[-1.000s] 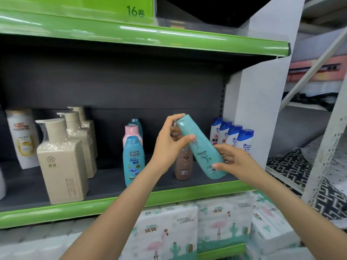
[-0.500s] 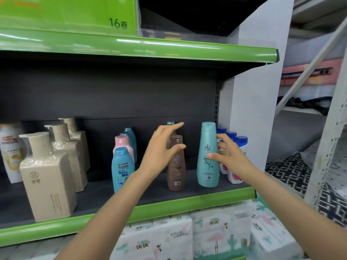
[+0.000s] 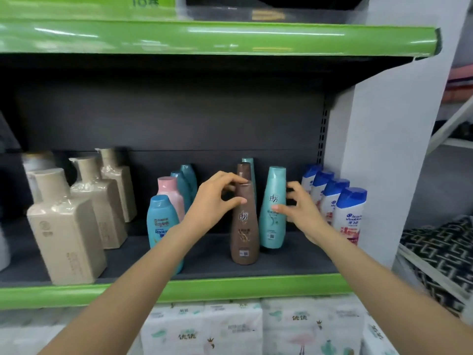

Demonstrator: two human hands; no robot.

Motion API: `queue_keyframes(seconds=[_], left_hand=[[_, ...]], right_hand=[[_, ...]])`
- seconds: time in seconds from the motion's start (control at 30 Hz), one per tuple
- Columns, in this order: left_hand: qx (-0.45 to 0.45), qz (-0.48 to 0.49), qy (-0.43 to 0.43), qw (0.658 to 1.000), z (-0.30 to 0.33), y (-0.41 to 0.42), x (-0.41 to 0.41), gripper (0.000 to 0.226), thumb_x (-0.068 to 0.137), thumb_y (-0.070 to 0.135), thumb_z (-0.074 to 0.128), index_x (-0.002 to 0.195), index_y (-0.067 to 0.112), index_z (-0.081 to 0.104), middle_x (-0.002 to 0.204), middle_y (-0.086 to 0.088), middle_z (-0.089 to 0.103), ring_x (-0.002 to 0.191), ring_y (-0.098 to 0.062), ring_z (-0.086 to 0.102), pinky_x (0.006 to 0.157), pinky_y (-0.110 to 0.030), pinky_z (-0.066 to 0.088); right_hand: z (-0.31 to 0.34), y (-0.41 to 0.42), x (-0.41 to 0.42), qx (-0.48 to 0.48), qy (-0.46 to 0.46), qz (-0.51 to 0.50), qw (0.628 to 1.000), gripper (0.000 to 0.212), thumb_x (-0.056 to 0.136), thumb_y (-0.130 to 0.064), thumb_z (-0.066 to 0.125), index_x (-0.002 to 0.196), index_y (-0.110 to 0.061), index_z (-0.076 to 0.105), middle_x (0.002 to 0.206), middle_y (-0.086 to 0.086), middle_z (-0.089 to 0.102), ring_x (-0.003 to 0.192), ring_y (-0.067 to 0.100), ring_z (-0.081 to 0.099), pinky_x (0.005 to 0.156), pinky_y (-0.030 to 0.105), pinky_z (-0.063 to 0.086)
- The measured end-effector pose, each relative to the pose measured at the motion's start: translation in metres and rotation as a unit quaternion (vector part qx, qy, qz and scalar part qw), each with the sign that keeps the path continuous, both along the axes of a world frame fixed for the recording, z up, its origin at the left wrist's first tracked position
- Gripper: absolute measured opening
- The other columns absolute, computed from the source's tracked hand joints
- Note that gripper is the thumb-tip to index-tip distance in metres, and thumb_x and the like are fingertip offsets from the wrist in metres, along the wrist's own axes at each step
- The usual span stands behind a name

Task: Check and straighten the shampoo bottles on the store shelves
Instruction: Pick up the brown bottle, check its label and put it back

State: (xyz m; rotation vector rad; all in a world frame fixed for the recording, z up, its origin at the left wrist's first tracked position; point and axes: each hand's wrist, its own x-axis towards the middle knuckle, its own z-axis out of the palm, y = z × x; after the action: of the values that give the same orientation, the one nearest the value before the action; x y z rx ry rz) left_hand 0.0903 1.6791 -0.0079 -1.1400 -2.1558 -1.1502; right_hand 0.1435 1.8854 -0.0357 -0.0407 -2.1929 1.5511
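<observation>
Shampoo bottles dead centre on the dark shelf (image 3: 204, 262): brown bottle (image 3: 244, 226) up front, upright, teal bottle (image 3: 273, 208) just beside it at its 2 o'clock, also upright. L hand (image 3: 217, 201) comes in from 7 o'clock, fingers curled round the brown bottle's neck, thumb on the front below the cap, so it's gripping. R hand (image 3: 298, 206) comes in from 5 o'clock, thumb tip on the teal bottle's label, fingers bent round its far side; looks like a light hold. Second brown cap and a teal cap poke up right behind the pair. At 9 o'clock of the L hand: blue bottle (image 3: 161, 224) w/ pink bottle (image 3: 170, 193) behind it. Far 9 o'clock: beige pump bottles (image 3: 66, 226) in a row. At 3 o'clock: white bottles w/ blue caps (image 3: 349, 213), lined against the white side panel (image 3: 384, 149). Tissue packs (image 3: 230, 329) at 6 o'clock, below the green shelf edge (image 3: 230, 288).
</observation>
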Motion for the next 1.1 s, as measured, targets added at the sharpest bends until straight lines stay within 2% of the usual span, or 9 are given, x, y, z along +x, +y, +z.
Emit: queue_keyframes(seconds=[0.17,0.33,0.4,0.5,0.57,0.63,0.77,1.03,1.1], left_hand=[[-0.028,0.017,0.029,0.999,-0.009,0.001,0.002,0.049,0.072,0.016,0.079,0.116,0.024,0.058,0.114,0.010,0.053,0.097,0.001,0.053,0.093,-0.017,0.043],[-0.017,0.029,0.028,0.999,-0.010,0.004,0.005,0.049,0.073,0.015,0.079,0.117,0.025,0.058,0.116,0.009,0.054,0.099,-0.001,0.054,0.091,-0.016,0.046],[-0.011,0.032,0.022,0.999,-0.010,0.005,0.007,0.049,0.074,0.015,0.078,0.117,0.025,0.058,0.116,0.009,0.054,0.100,-0.001,0.055,0.090,-0.016,0.047],[-0.010,0.036,0.027,0.999,-0.013,0.005,0.008,0.050,0.074,0.015,0.078,0.118,0.024,0.057,0.116,0.010,0.053,0.099,0.003,0.054,0.089,-0.014,0.047],[-0.004,0.035,0.026,0.999,-0.014,0.004,0.009,0.050,0.075,0.015,0.078,0.119,0.024,0.057,0.117,0.010,0.054,0.100,0.006,0.053,0.088,-0.013,0.047],[-0.001,0.035,0.024,0.999,-0.014,0.005,0.010,0.050,0.075,0.014,0.077,0.119,0.025,0.057,0.118,0.009,0.054,0.101,0.004,0.054,0.089,-0.014,0.047],[0.001,0.037,0.020,0.999,-0.015,0.005,0.009,0.050,0.075,0.014,0.077,0.119,0.026,0.056,0.119,0.009,0.054,0.103,0.001,0.054,0.088,-0.017,0.049],[0.005,0.039,0.008,0.999,-0.016,0.006,0.014,0.050,0.077,0.014,0.075,0.119,0.032,0.053,0.122,0.011,0.053,0.106,0.003,0.053,0.088,-0.012,0.047],[0.009,0.037,-0.003,0.999,-0.015,0.005,0.016,0.048,0.079,0.016,0.073,0.116,0.037,0.051,0.123,0.012,0.053,0.108,0.003,0.053,0.088,-0.011,0.046]], right_hand=[[-0.019,0.002,-0.020,0.003,-0.012,0.011,1.000,0.051,0.080,-0.005,0.070,0.121,-0.021,0.045,0.111,0.007,0.061,0.099,0.025,0.063,0.090,0.050,0.051],[0.000,0.006,-0.019,0.053,0.043,0.032,0.997,0.072,0.082,-0.009,0.069,0.140,-0.032,0.032,0.110,-0.006,0.056,0.101,0.008,0.057,0.083,0.024,0.048],[0.012,0.008,-0.019,0.076,0.067,0.050,0.994,0.069,0.085,-0.007,0.064,0.139,-0.038,0.033,0.103,-0.015,0.052,0.095,0.003,0.057,0.078,0.019,0.049],[0.019,0.006,-0.025,0.122,0.070,0.060,0.988,0.050,0.087,-0.006,0.062,0.127,-0.033,0.049,0.100,-0.015,0.055,0.090,0.007,0.062,0.080,0.031,0.056],[0.017,0.003,-0.030,0.125,0.080,0.052,0.987,0.045,0.087,-0.006,0.062,0.125,-0.028,0.052,0.104,-0.009,0.056,0.087,0.006,0.062,0.073,0.025,0.055],[0.014,-0.001,-0.035,0.112,0.092,0.048,0.988,0.045,0.087,-0.005,0.061,0.125,-0.026,0.052,0.108,-0.006,0.058,0.086,0.005,0.062,0.068,0.019,0.053],[0.010,-0.007,-0.047,0.109,0.097,0.052,0.988,0.047,0.087,-0.005,0.061,0.126,-0.029,0.052,0.120,0.000,0.060,0.102,0.015,0.061,0.082,0.030,0.054],[0.008,-0.006,-0.050,0.122,0.095,0.060,0.986,0.051,0.088,-0.007,0.060,0.131,-0.032,0.048,0.129,0.002,0.057,0.113,0.019,0.058,0.093,0.037,0.052],[0.010,-0.003,-0.048,0.119,0.093,0.071,0.986,0.053,0.089,-0.009,0.060,0.134,-0.033,0.045,0.132,-0.001,0.054,0.115,0.018,0.057,0.093,0.030,0.051]])
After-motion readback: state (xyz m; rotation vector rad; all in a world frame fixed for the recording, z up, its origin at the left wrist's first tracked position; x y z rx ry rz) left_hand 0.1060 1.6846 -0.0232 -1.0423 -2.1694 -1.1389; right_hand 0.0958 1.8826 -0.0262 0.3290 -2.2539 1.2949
